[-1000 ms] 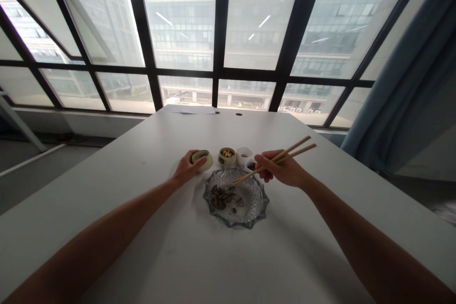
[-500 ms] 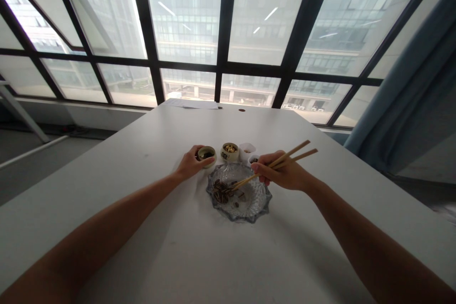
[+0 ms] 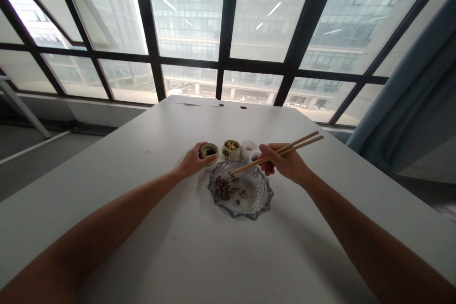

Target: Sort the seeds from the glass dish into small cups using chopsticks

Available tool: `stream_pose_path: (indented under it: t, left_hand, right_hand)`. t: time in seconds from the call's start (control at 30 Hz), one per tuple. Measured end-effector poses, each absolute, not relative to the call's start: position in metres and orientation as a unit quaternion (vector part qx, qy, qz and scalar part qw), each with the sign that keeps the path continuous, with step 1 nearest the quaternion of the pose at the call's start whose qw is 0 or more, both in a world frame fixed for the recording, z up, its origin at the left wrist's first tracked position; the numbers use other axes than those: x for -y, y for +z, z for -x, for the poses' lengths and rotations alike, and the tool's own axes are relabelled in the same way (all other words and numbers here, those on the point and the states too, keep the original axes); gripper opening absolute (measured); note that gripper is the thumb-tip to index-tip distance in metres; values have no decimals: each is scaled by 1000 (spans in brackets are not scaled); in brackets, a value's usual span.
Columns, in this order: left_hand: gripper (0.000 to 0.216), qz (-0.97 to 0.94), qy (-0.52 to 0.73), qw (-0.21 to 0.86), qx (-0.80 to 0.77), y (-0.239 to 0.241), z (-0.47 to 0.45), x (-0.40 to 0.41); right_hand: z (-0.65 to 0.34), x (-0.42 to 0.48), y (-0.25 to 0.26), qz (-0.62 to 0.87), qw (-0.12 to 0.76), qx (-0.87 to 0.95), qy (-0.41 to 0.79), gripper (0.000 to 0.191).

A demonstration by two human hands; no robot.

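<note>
My left hand [image 3: 192,162] is wrapped round a small pale cup [image 3: 209,150] with dark bits in it. My right hand [image 3: 285,163] grips a pair of wooden chopsticks [image 3: 276,153], tips pointing left over the far rim of a scalloped glass plate [image 3: 261,200]. The tips are raised above the plate; whether anything is pinched between them is too small to tell. Dark seeds [image 3: 224,189] lie in the plate's left half. A second small cup [image 3: 231,148] holds pale nuts. Behind my right hand stand two little white dishes [image 3: 248,146].
Everything sits on a white table [image 3: 185,247] that runs to a wall of large black-framed windows. Sheets of paper [image 3: 194,100] lie at the table's far edge. A blue-grey curtain [image 3: 409,90] hangs at the right.
The chopstick tips were down among the seeds on the plate half a second ago and have now lifted up and back. My left hand has stayed on its cup.
</note>
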State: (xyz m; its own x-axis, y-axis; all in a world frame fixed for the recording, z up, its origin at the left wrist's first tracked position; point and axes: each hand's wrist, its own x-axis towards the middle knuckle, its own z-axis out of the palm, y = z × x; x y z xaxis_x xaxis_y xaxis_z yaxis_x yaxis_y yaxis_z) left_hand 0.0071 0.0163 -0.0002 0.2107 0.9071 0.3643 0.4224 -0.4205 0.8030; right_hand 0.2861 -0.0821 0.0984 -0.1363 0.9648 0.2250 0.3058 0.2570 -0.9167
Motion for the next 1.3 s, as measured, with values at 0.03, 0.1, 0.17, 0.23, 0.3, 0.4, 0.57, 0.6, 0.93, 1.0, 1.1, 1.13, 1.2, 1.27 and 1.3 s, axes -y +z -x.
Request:
stream_pose_path:
  t: [0.03, 0.1, 0.17, 0.23, 0.3, 0.4, 0.57, 0.6, 0.93, 1.0, 1.1, 1.13, 1.2, 1.27, 1.3]
  left_hand:
    - [69, -727, 432, 281, -454, 0, -7, -16]
    - [69, -733, 437, 276, -442, -1, -7, -16]
    - [70, -744, 440, 263, -429, -2, -7, -17]
    - [71, -756, 443, 241, -417, -3, -7, -16]
    - [69, -768, 444, 218, -408, -3, -7, -16]
    - [67, -775, 440, 203, -405, -1, -7, -14]
    - [68, -776, 435, 206, -407, 0, -8, -14]
    - [69, -776, 434, 207, -408, -1, -8, -15]
    - [68, -768, 433, 231, -411, 1, -8, -13]
    - [68, -765, 435, 235, -413, 2, -8, -12]
    - [68, -764, 438, 235, -412, 1, -8, -13]
    - [67, -765, 438, 235, -411, 0, -8, -14]
    - [68, -766, 437, 235, -409, 0, -8, -14]
    - [68, -766, 437, 236, -409, 0, -8, -14]
    - [69, -765, 437, 236, -409, 0, -8, -13]
  right_hand:
    - [-288, 78, 98, 488, 479, 621, 384, 59]
    - [-291, 72, 98, 488, 524, 567, 407, 59]
    - [-294, 68, 100, 487, 545, 545, 411, 59]
    - [-298, 69, 103, 493, 557, 549, 382, 58]
    - [-302, 72, 108, 507, 561, 570, 321, 58]
    - [-312, 81, 118, 544, 543, 608, 200, 61]
    - [-323, 87, 127, 589, 464, 655, 92, 70]
    - [-323, 86, 127, 595, 438, 668, 84, 71]
    - [-304, 106, 138, 519, 381, 723, 250, 64]
    - [-297, 110, 137, 491, 302, 757, 309, 58]
    - [-288, 113, 131, 464, 253, 783, 329, 51]
    - [-286, 113, 129, 460, 247, 788, 327, 50]
    - [-284, 114, 126, 452, 235, 797, 325, 49]
    - [-282, 115, 126, 444, 220, 805, 326, 48]
    - [-281, 116, 126, 439, 212, 810, 326, 47]
